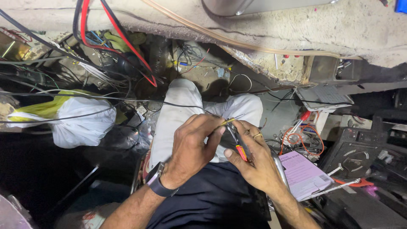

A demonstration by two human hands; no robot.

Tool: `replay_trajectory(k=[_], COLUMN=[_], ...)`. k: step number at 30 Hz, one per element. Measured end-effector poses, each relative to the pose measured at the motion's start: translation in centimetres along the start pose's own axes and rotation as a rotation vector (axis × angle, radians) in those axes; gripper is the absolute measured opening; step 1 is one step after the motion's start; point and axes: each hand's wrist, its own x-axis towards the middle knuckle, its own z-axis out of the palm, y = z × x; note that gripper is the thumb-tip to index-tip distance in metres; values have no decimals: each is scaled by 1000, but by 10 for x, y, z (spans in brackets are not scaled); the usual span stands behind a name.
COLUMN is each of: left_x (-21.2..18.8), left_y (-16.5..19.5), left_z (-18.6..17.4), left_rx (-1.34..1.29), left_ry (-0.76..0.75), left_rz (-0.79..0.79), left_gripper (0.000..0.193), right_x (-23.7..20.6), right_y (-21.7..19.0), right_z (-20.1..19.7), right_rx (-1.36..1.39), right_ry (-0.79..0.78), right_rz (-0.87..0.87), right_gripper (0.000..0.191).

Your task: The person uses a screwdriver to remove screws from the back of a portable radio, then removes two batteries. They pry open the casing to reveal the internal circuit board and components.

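My left hand (191, 148) pinches the end of a thin yellow-tipped wire (227, 121) between thumb and fingers; a dark cable (127, 100) leads off from it to the left. My right hand (254, 159), with a ring on one finger, grips a small pair of cutters with red and yellow handles (238, 146), its jaws set on the wire tip. Both hands meet over my lap, above my light trousers (178, 110) and dark shirt (212, 199). A dark watch (154, 180) sits on my left wrist.
A white and yellow plastic bag (76, 118) lies at left. Red and black cables (114, 38) hang under the concrete ledge (296, 25). At right are a pink box (303, 174), orange wire coils (303, 140), a black speaker case (360, 152) and loose tangled wires.
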Motion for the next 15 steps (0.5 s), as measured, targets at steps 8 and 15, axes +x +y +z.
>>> replay_trajectory(k=[8, 15], left_x=[-2, -8], left_y=[-4, -8], left_z=[9, 17], left_rx=[75, 131], left_ry=[55, 98], left_rz=[148, 157], left_gripper=[22, 22], right_x=[2, 14], right_y=[15, 27], right_z=[8, 19], right_rx=[3, 235], right_ry=[60, 55], right_rz=[-137, 1], right_gripper=[56, 45])
